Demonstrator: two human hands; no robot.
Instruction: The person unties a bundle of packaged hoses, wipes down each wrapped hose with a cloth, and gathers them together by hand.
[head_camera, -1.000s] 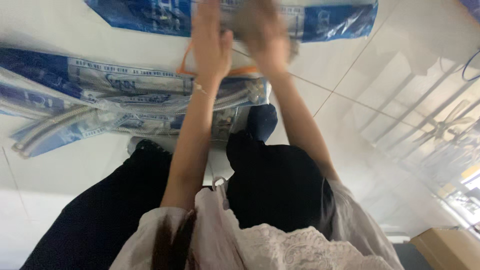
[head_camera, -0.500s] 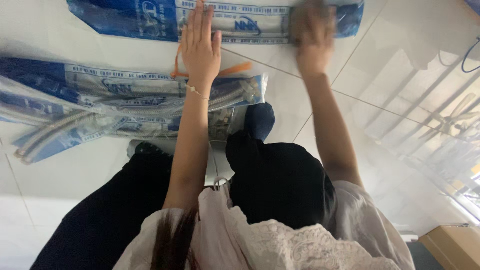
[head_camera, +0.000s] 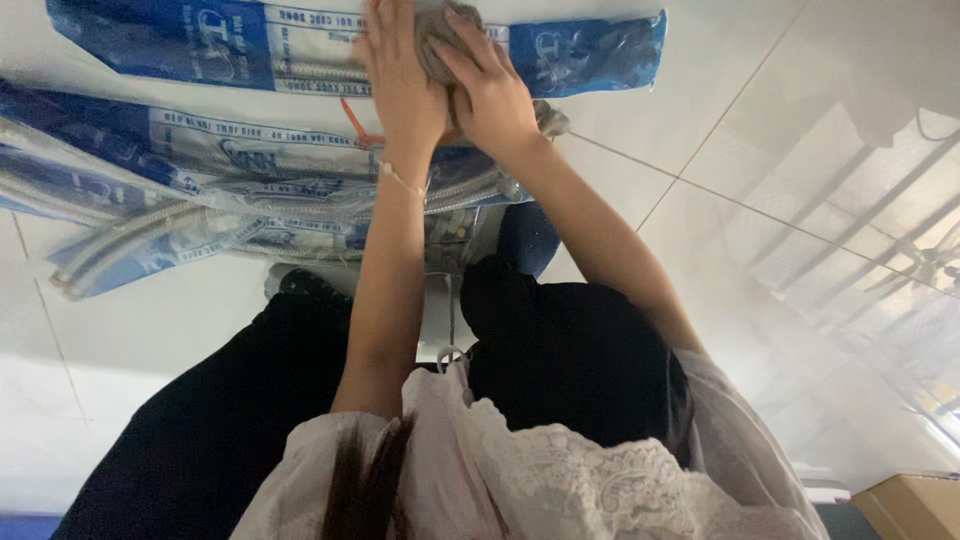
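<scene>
both hands together at top of view: left hand (head_camera: 405, 85) and right hand (head_camera: 490, 95) closed around a grey cloth (head_camera: 440, 45), pressed onto blue plastic package (head_camera: 250, 45) lying flat on white tiled floor (head_camera: 800, 200), likely for steady pressure. more packaged hoses (head_camera: 200, 210) just beside knees.

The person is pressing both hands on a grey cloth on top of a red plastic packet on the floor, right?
Not quite: the packet is blue and white, not red. The head view shows the left hand and right hand together on the grey cloth over that packet on the tiled floor.
</scene>
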